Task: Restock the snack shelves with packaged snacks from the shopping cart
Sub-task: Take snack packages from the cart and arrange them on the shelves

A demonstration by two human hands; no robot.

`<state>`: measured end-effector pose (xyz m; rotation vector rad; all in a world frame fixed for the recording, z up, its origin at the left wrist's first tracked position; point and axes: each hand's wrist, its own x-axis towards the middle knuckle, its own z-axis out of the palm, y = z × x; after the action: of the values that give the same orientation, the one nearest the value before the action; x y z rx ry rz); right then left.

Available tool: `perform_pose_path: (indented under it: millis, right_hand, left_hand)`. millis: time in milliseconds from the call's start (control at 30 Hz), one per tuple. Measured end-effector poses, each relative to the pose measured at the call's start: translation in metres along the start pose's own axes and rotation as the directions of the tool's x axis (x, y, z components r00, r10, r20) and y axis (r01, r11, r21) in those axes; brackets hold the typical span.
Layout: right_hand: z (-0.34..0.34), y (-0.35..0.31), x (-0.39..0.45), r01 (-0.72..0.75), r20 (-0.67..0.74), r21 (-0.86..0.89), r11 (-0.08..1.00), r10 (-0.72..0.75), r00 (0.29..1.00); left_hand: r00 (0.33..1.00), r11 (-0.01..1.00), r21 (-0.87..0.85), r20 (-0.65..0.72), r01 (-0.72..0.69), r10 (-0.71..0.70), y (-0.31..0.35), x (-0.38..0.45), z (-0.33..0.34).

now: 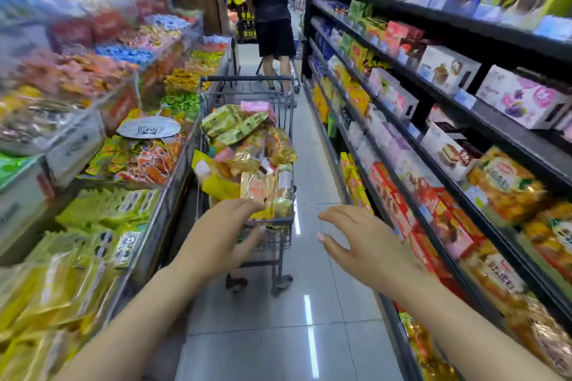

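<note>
Reaching for the shopping cart [247, 164]: left hand [223, 235] spread at its near rim, right hand [362, 244] spread beside it, both empty. Next, probably: grab a snack pack [257, 189] on top.

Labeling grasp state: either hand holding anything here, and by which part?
Nothing held. Left hand hovers open by the grey wire shopping cart's near rim; right hand open over the aisle.

One head-worn view — looking forward and down the aisle, close over the shopping cart [247, 145].
</note>
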<state>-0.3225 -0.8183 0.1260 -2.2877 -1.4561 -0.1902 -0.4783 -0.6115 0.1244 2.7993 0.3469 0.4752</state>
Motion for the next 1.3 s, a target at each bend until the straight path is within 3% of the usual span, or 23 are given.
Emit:
perform_pose_path:
  millis: [333,733,933,1300]
  right_hand:
    - [0.077,-0.012,0.119,-0.027,0.128,0.06,0.998,0.019,0.992]
    - [0.115,0.072,0.273,0.056,0.211,0.086,0.995,-0.073,0.975]
    - [0.122,0.109,0.351,0.112,0.202,0.086,0.99,-0.127,0.971]
    - [0.183,0.14,0.472,0.036,0.25,0.04,0.999,-0.045,0.967]
  left_hand:
    - [0.986,0.987,0.013,0.055,0.159,-0.16,-0.126,0.039,-0.01]
    - [0.944,0.944,0.012,0.021,0.329,-0.329,-0.187,0.164,0.015]
    - [0.934,0.934,0.009,-0.023,0.357,-0.356,-0.213,0.224,0.02]
    - [0.932,0.933,-0.014,0.041,0.361,-0.36,-0.316,0.328,0.049]
